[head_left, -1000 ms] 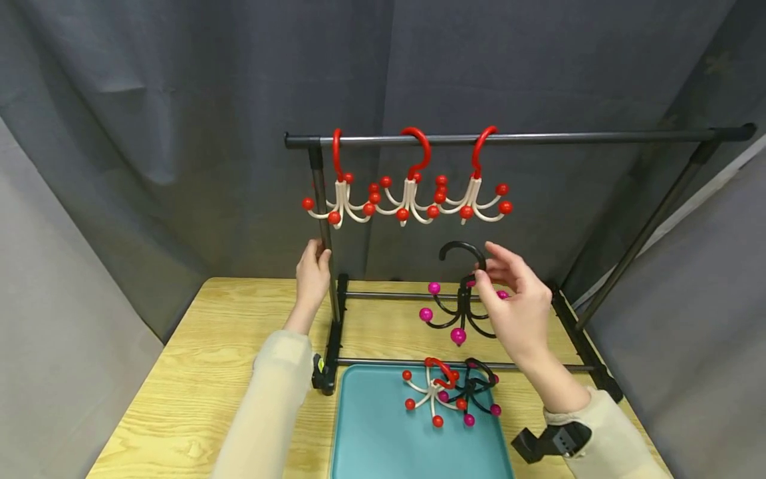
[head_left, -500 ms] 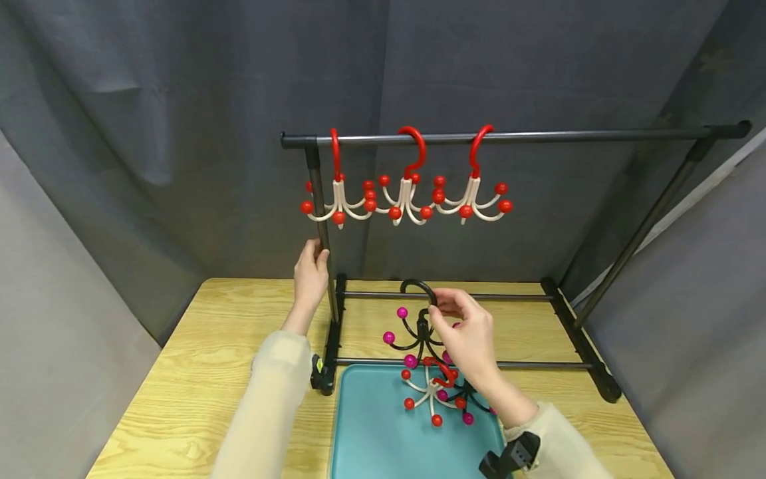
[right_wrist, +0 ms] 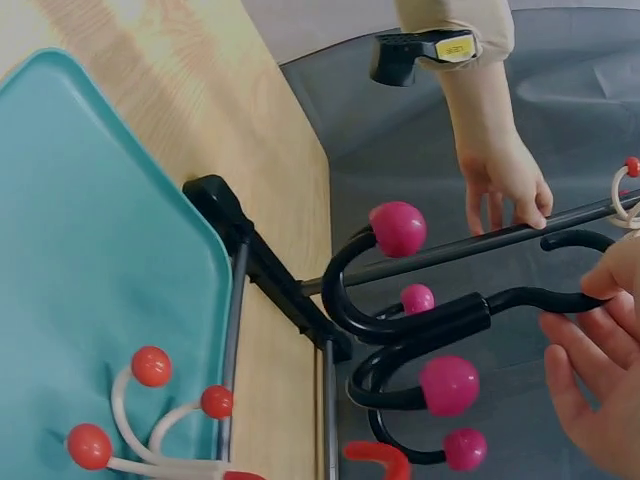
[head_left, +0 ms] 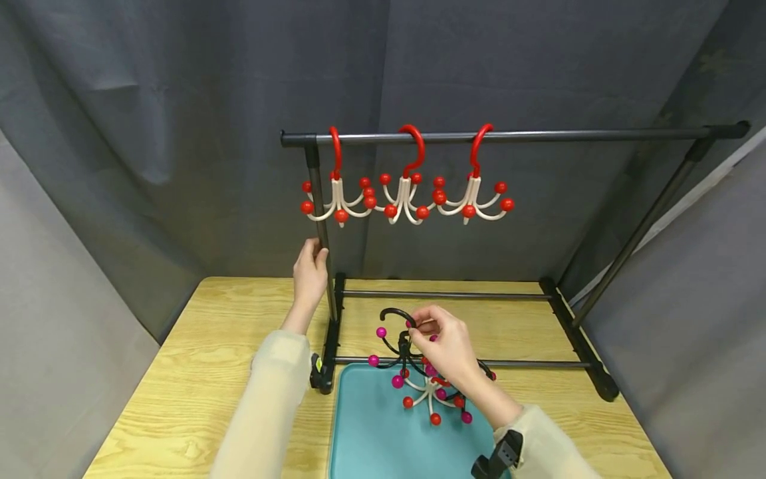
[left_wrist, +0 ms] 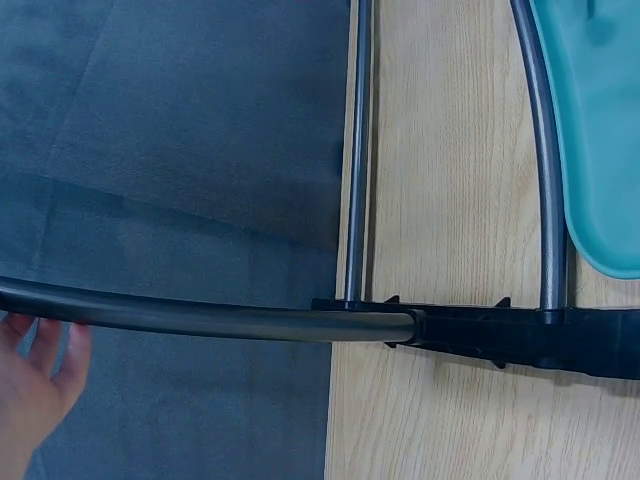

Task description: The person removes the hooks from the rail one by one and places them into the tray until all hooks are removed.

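Now, line by line:

Right hand: the right hand [head_left: 445, 346] pinches the black hanger [head_left: 399, 346] near the base of its hook, thumb and fingers curled onto the stem.

Black hanger: it has a black hook on top and curved black arms tipped with pink balls; it is held upright in the air just above the far edge of the teal tray [head_left: 371, 439], in front of the rack's lower front bar. The right wrist view shows it close up [right_wrist: 420, 340], with fingertips [right_wrist: 615, 275] on the hook.

Left hand: the left hand [head_left: 310, 276] grips the rack's left upright post [head_left: 320, 219], fingers wrapped round it.

Tray: one white hanger with red balls [head_left: 427, 396] and another black one with pink balls lie tangled together on it, partly hidden by the right hand.

Rack: the black metal rack stands on a wooden table [head_left: 197, 372]; three white hangers with red hooks [head_left: 407, 193] hang side by side on the left part of its top rail [head_left: 568, 136].

Backdrop: grey cloth [head_left: 179, 100] all round.
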Tool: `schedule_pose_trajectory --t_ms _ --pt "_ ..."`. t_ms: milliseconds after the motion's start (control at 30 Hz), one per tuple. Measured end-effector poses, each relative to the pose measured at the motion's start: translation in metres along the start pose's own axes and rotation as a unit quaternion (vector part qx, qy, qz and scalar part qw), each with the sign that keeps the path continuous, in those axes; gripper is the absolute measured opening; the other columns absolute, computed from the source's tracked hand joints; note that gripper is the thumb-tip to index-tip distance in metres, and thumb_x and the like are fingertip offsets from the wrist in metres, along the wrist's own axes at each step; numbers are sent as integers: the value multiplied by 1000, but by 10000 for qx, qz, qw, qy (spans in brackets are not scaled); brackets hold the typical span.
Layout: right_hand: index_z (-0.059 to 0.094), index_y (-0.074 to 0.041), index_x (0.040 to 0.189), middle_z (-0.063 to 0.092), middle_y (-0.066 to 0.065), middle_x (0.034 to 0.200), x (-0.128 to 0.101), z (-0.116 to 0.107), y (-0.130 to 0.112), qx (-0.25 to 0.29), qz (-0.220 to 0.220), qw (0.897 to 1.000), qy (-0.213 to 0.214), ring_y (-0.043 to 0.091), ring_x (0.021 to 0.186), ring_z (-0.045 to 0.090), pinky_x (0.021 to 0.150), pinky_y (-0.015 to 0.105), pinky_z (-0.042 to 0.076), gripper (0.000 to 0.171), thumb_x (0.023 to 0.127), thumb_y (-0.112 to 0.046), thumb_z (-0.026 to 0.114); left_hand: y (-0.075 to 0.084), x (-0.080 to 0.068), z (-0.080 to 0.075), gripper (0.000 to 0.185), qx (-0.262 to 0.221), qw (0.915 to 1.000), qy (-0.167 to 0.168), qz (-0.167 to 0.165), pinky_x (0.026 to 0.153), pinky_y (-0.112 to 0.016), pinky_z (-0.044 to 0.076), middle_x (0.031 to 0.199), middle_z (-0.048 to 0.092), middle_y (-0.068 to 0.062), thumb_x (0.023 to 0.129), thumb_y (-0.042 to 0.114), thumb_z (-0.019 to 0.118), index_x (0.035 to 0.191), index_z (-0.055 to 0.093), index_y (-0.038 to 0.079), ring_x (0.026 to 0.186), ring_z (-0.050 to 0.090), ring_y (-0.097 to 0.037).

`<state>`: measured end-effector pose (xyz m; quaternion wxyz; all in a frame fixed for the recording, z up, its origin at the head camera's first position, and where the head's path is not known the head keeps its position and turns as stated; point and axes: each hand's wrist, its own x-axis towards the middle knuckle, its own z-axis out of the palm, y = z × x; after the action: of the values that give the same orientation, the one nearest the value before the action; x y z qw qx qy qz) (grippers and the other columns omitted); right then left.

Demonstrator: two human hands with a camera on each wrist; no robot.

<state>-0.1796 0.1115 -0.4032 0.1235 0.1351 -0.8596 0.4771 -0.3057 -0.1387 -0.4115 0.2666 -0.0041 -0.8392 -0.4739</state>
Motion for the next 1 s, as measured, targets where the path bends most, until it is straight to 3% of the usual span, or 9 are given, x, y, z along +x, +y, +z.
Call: schedule_pose_trajectory --t_ms 233,433,667,1000 --pt "63 -17 86 63 -5 84 -5 11 7 -195 298 9978 -557 8 75 65 59 23 47 15 75 -8 69 1 0 0 22 -29 9999 -85 -90 82 -45 45 107 58 -12 94 20 48 112 51 8 98 57 -28" --pt "64 -23 85 64 -10 82 -12 18 14 -592 397 9950 -694 6 76 63 60 24 41 16 75 -11 70 1 0 2 22 -33 9999 -60 -109 81 -44 45 106 58 -11 94 21 48 111 52 8 97 57 -27" --pt "63 -21 84 63 -11 77 -17 24 21 -707 324 9932 -867 7 75 62 62 21 49 14 75 -15 72 2 -1 1 21 -66 9999 -73 -106 79 -44 45 104 58 -12 94 20 48 111 52 8 95 57 -28" --pt "64 -22 84 65 -12 76 -20 32 29 -1205 127 9883 -921 5 71 61 56 20 44 13 75 -19 73 0 -1 1 23 -12 9998 -122 -157 81 -44 45 107 58 -11 95 22 47 113 51 8 97 56 -28"
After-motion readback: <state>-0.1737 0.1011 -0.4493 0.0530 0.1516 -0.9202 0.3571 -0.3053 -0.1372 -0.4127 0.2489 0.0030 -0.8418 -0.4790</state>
